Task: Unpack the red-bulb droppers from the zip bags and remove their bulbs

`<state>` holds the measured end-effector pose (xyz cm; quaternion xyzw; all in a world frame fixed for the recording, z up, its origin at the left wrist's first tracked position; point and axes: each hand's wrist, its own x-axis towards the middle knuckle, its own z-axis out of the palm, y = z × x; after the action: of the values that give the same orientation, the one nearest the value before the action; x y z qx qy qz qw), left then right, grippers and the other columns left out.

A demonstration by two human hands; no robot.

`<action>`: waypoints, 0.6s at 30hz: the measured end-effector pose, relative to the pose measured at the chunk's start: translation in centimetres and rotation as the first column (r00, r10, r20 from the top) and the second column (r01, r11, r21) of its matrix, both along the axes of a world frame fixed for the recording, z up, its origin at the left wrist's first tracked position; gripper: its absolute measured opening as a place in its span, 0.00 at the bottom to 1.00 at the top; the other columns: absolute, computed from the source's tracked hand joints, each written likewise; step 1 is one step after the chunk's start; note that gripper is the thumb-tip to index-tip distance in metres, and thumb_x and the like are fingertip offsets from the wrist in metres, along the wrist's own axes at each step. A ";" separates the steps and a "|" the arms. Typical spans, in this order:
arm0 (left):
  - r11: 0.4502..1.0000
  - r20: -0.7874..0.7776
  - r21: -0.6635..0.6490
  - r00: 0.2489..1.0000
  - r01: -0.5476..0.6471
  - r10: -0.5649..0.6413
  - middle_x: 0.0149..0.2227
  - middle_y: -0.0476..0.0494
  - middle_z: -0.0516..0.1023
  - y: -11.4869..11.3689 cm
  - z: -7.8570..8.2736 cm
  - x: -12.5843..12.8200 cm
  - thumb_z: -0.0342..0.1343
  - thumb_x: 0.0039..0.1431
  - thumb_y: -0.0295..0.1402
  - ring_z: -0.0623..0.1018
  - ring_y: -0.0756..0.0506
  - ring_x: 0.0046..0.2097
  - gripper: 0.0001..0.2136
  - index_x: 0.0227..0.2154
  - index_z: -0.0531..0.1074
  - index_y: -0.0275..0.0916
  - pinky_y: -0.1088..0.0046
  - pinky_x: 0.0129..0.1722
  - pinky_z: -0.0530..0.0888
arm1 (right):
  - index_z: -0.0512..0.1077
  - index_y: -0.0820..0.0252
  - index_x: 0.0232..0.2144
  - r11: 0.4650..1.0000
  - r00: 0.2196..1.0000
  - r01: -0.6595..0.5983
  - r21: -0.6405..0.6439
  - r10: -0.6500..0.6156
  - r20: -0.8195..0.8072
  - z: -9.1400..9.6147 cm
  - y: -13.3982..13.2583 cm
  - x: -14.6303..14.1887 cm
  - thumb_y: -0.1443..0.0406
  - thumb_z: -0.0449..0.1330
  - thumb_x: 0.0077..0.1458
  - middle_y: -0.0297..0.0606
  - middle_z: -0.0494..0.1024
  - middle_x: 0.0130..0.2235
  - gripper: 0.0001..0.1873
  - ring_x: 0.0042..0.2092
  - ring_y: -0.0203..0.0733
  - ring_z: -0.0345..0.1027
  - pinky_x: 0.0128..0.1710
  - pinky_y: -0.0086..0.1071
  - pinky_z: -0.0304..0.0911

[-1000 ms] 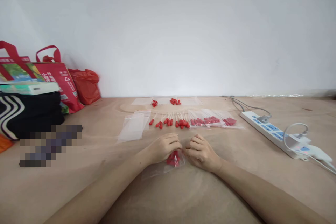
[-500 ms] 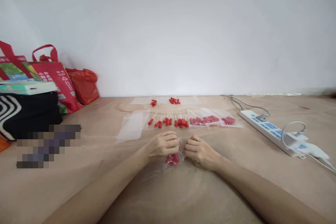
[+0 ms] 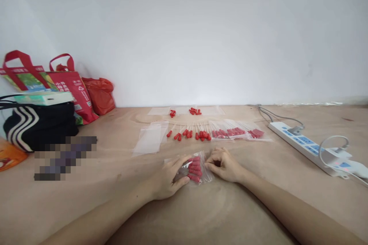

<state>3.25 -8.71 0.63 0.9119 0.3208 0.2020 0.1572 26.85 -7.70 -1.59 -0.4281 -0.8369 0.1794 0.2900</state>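
Though cluttered, tabletop (image 3: 224, 214) against wall (image 3: 184, 38).

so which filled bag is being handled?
The front clear bag, partly under the left hand; the other filled bags lie farther back, untouched.

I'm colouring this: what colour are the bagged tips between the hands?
The tips are red; head view.

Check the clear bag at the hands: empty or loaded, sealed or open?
Loaded: red pieces show through the clear bag, by the left hand. Sealed or open: cannot tell; its closure isn't distinct.
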 end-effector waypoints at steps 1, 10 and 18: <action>1.000 0.010 -0.013 1.000 0.001 -0.001 0.49 0.41 0.67 0.1 -0.1 0.0 0.50 0.54 0.31 0.70 0.45 0.47 0.24 0.53 0.52 0.42 0.66 0.45 0.68 | 0.69 0.59 0.20 0.999 0.999 0.029 -0.028 -0.030 -0.026 -0.2 0.1 -0.2 0.64 0.56 0.48 0.31 0.70 0.22 0.08 0.30 0.36 0.61 0.40 0.38 0.50; 0.997 0.122 -0.004 0.990 0.074 -0.073 0.47 0.42 0.68 2.6 -0.9 0.6 0.47 0.56 0.28 0.70 0.47 0.46 0.16 0.48 0.59 0.40 0.69 0.45 0.67 | 0.71 0.56 0.37 0.993 0.995 -0.079 -0.086 0.073 -0.072 0.1 0.3 -0.2 0.56 0.61 0.43 0.28 0.65 0.20 0.17 0.27 0.33 0.58 0.35 0.32 0.53; 0.996 0.165 0.031 0.983 0.080 -0.084 0.44 0.43 0.69 3.1 -1.6 0.4 0.47 0.57 0.28 0.70 0.49 0.44 0.14 0.46 0.61 0.39 0.71 0.44 0.68 | 0.67 0.60 0.43 0.999 0.993 0.028 -0.036 -0.032 -0.117 0.1 0.0 -1.9 0.57 0.64 0.38 0.37 0.67 0.34 0.28 0.32 0.36 0.61 0.31 0.29 0.57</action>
<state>3.64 -5.65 -0.98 0.9062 0.2664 0.2743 0.1807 24.97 -7.72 -1.47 -0.4343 -0.8086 0.2142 0.3341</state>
